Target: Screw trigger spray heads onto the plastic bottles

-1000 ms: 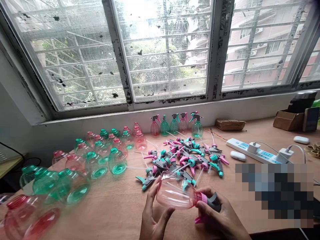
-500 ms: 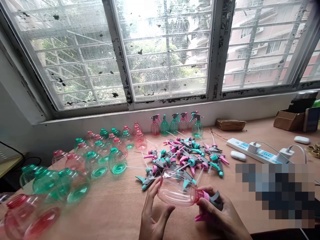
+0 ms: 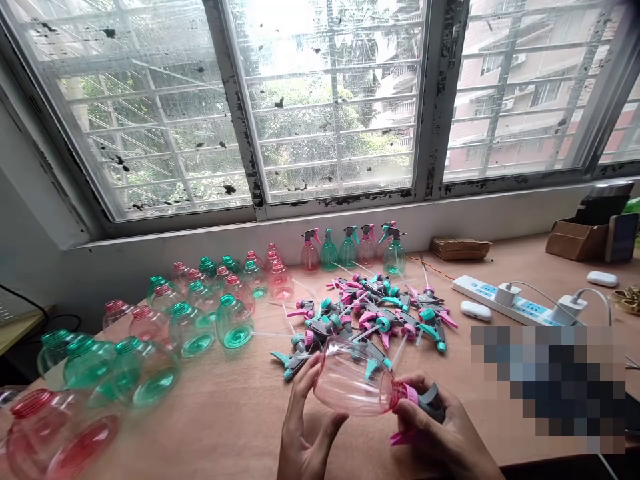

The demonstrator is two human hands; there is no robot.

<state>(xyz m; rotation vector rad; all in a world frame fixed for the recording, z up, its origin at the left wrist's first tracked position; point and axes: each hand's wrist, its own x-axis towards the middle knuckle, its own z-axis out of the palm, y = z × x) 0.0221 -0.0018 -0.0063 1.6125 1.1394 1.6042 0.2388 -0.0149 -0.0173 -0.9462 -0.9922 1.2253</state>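
A clear pink bottle point(image 3: 350, 377) lies tilted on its side above the table, its neck toward the right. On the neck sits a grey-and-pink trigger spray head point(image 3: 431, 403) with a pink collar. My right hand point(image 3: 443, 427) is closed around that spray head, thumb and forefinger at the collar. At the bottle's base, my left hand point(image 3: 307, 413) has its fingers stretched along the far side and its thumb spread away from the plastic. Just beyond the bottle lies a heap of loose spray heads point(image 3: 370, 307) in grey, pink and teal with their tubes.
Several open green bottles point(image 3: 197, 330) and pink bottles point(image 3: 60, 433) stand at the left. Bottles with spray heads point(image 3: 349, 250) line the back wall. A white power strip point(image 3: 510, 300) with plugs, a small white case point(image 3: 475, 311) and a brown cardboard package point(image 3: 461, 249) are at the right.
The bottle's base end has shifted slightly toward me and down. Both hands stay in almost the same place.
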